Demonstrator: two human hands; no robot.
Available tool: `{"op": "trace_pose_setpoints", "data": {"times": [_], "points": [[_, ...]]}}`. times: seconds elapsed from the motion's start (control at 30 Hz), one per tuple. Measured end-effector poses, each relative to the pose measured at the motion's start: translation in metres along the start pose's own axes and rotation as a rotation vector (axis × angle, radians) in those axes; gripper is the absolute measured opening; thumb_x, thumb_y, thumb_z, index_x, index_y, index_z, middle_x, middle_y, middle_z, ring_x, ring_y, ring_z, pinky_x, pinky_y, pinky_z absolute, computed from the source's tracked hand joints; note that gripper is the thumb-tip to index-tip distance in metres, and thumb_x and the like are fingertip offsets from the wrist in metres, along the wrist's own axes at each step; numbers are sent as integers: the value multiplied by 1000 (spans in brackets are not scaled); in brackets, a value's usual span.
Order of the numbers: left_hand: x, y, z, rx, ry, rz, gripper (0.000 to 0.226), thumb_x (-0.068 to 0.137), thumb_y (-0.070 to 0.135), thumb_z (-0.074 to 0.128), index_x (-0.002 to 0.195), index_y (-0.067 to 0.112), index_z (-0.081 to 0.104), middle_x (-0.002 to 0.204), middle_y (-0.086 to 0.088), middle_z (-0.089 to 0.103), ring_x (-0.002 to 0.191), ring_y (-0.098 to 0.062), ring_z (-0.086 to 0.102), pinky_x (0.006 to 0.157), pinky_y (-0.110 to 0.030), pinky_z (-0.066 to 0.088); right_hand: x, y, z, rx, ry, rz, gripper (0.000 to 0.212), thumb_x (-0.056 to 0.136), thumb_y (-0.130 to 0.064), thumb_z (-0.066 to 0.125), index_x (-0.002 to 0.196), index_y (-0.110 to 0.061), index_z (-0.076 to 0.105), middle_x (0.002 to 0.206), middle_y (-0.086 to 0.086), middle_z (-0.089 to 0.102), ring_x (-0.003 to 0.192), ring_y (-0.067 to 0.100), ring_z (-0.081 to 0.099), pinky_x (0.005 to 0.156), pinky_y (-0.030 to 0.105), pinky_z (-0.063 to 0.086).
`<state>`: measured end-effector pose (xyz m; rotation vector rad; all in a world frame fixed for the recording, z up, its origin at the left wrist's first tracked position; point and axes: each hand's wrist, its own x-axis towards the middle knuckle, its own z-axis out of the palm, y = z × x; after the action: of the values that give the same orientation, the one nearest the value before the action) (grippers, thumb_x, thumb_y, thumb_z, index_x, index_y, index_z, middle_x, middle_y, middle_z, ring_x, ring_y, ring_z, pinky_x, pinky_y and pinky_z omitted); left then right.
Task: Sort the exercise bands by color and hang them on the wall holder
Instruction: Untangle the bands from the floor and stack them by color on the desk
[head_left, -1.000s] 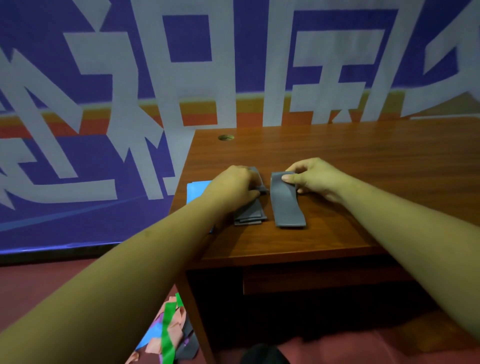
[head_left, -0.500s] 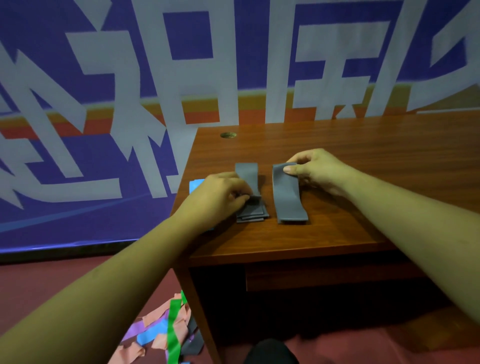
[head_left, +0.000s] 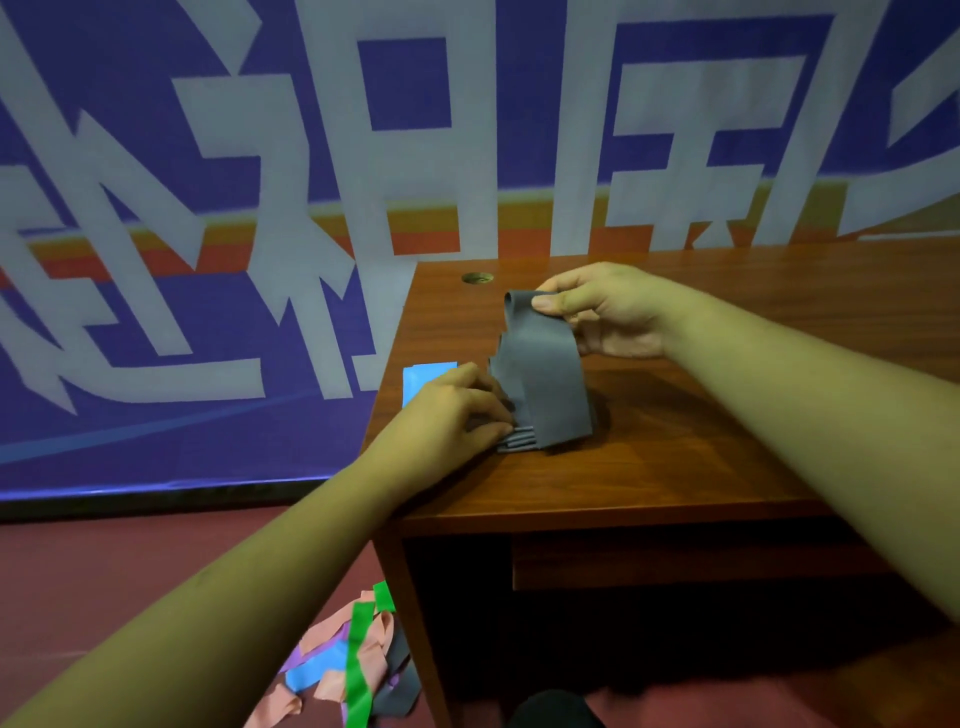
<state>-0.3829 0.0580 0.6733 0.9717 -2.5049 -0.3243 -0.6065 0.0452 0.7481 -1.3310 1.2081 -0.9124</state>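
Currently: worktop (head_left: 675, 457) fills the right half of frame, printed banner (head_left: 208, 260) behind it. Wall holder not in view.

Lower centre, on the floor by the worktop leg: loose pile (head_left: 353, 660) of mixed bands (green, pink, blue, purple, grey), unsorted.

Centre of frame: grey band (head_left: 545, 374) lifted on end. Its top is pinched between thumb and fingers of the right hand (head_left: 608, 312); its lower end hangs down to the grey stack (head_left: 517, 441).

Left hand (head_left: 447, 410) rests on the stack's left side, fingers laid over it and pressing, not curled round anything visible.

Blue band (head_left: 426, 376) lies flat at the worktop's left edge, partly hidden by the left hand.

Handling, judged: band is thin, light and limp, and sags under its own weight. The rubbery surface probably clings, so layers may drag one another. Best hold: pinch one looped end while the other hand pins the stack. Not fragile.
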Motion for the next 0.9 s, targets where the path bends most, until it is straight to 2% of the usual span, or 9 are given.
{"op": "trace_pose_setpoints", "data": {"times": [0.1,0.2,0.27,0.43,0.63,0.7,0.73,0.8,0.9], "points": [[-1,1,0,-26,9,-34,19,93,29,61,105,19,72,116,10,56,104,-2,50,88,-15,42,20,10,11,71,66,55,17,89,-7,63,105,-5,67,99,10,68,97,22,65,92,39,53],[-3,3,-3,-114,-11,-85,17,96,23,54,105,19,68,99,15,60,90,1,55,76,-10,44,32,21,18,-11,118,118,15,88,-7,65,103,-5,67,98,11,69,93,23,67,72,35,57],[-5,5,-5,-183,-2,-147,15,98,24,51,101,22,65,91,16,60,85,2,56,71,-11,45,35,23,17,-73,116,135,15,89,-9,65,104,-6,66,97,10,69,90,23,67,67,33,55],[-7,7,-5,-347,44,-229,21,99,42,46,101,22,50,93,7,67,80,-1,61,75,-31,53,33,11,13,-35,75,68,11,92,-9,61,101,-7,65,91,7,69,87,19,68,76,33,57],[-12,10,-9,-545,81,-298,33,96,57,30,97,27,44,92,11,69,88,0,65,85,-31,53,23,-7,18,212,-104,38,9,93,-9,56,95,-6,64,83,7,68,75,15,69,67,27,58],[-14,14,-10,-591,68,-331,23,99,56,25,90,43,42,85,17,58,81,6,57,84,-23,48,21,-8,22,292,-139,67,10,93,-9,54,96,-5,63,82,8,68,73,16,69,63,27,59],[-15,16,-12,-613,58,-351,20,99,55,23,95,50,41,85,23,51,79,11,51,85,-16,42,22,-6,25,316,-138,80,11,94,-9,53,98,-4,62,82,9,69,74,17,69,64,27,59],[-17,15,-12,-685,69,-358,33,99,58,23,116,50,50,100,30,53,96,15,50,96,-18,35,28,0,30,313,-91,109,11,95,-7,51,98,-3,61,83,11,69,75,18,70,67,28,60],[-17,11,-12,-705,75,-401,52,97,61,28,131,32,56,121,11,61,115,-7,55,105,-33,41,39,13,34,179,99,144,8,94,-4,55,98,-5,61,93,13,68,84,22,69,69,34,61]]}}
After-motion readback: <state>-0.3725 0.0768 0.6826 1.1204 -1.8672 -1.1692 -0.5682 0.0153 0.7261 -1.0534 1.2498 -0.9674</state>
